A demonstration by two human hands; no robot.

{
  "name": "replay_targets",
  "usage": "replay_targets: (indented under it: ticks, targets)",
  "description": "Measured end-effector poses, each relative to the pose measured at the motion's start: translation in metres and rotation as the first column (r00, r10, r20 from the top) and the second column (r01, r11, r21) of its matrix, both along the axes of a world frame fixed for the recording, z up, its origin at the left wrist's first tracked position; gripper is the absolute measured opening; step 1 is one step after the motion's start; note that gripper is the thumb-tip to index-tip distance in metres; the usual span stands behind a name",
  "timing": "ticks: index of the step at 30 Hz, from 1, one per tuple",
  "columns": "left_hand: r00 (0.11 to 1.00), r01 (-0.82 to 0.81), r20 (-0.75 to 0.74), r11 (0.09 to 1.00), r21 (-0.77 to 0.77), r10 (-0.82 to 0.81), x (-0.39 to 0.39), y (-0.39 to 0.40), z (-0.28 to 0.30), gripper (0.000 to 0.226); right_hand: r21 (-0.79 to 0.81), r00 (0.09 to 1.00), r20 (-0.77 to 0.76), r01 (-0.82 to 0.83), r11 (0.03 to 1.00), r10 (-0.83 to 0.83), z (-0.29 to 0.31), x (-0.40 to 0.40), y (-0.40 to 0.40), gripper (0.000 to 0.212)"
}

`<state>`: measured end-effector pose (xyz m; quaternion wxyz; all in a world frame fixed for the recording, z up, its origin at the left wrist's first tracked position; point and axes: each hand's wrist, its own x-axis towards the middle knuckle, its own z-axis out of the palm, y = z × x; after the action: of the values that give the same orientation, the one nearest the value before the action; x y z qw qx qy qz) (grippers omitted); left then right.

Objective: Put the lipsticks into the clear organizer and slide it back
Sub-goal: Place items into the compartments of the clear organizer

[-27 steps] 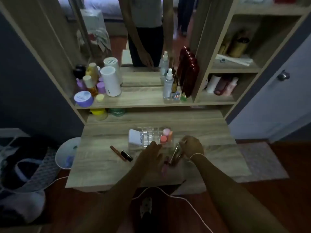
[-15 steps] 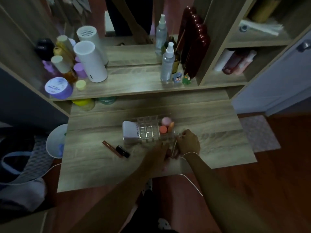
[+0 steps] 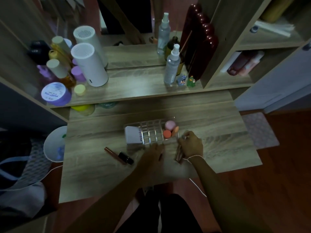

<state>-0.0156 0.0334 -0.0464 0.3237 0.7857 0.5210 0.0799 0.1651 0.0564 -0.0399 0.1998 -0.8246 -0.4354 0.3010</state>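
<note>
The clear organizer (image 3: 151,134) sits mid-desk, with a white tube at its left end and pink and orange sponges at its right end. My right hand (image 3: 191,145) is by the organizer's near right corner, closed around several rose-gold lipsticks (image 3: 178,154) that stick out toward me. My left hand (image 3: 151,156) rests just in front of the organizer, fingers curled over a dark lipstick (image 3: 161,156). A bronze lipstick (image 3: 114,155) and a black lipstick (image 3: 125,158) lie on the desk to the left of my left hand.
The wooden desk (image 3: 218,148) has a raised shelf behind with a white cylinder (image 3: 89,64), a purple jar (image 3: 54,94), bottles and a spray bottle (image 3: 171,64). A white bin (image 3: 53,143) stands left of the desk. A white cord hangs off the near edge.
My head has moved closer and tilted down. Both hands have stayed in front of the organizer; the right keeps its bundle of lipsticks, the left has curled over a lipstick.
</note>
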Motion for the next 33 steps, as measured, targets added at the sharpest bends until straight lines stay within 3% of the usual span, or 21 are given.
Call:
replay_targets:
  ticks: [6, 12, 15, 17, 20, 23, 33]
  targets:
    - [0.99, -0.036, 0.138, 0.999, -0.034, 0.04, -0.021, 0.005, 0.011, 0.029, 0.083, 0.984, -0.147, 0.116, 0.99, -0.103, 0.01, 0.013, -0.003, 0.016]
    - [0.921, -0.13, 0.353, 0.985, -0.114, 0.162, -0.033, 0.016, 0.034, 0.029, 0.23, 0.938, -0.296, 0.252, 0.94, -0.179, 0.045, 0.021, -0.004, 0.012]
    - [0.844, -0.319, 0.404, 0.936, -0.148, 0.352, -0.049, 0.039, 0.045, 0.027, 0.24, 0.927, -0.367, 0.182, 0.953, -0.084, 0.07, -0.001, 0.025, 0.018]
    - [0.844, -0.379, 0.401, 0.925, -0.023, 0.356, -0.053, 0.053, 0.052, 0.038, 0.3, 0.917, -0.399, 0.131, 0.945, -0.001, 0.083, -0.012, 0.037, 0.018]
    - [0.84, -0.383, 0.454, 0.917, 0.109, 0.297, -0.057, 0.071, 0.06, 0.032, 0.4, 0.929, -0.347, 0.02, 0.916, 0.131, 0.093, -0.031, 0.049, 0.015]
    - [0.86, -0.37, 0.439, 0.91, 0.188, 0.259, -0.058, 0.081, 0.058, 0.024, 0.432, 0.953, -0.199, -0.125, 0.893, 0.229, 0.092, -0.048, 0.056, 0.02]
    - [0.935, -0.274, 0.278, 0.945, 0.181, 0.219, -0.052, 0.085, 0.046, 0.017, 0.408, 0.873, 0.083, -0.47, 0.783, 0.481, 0.074, -0.066, 0.065, 0.021]
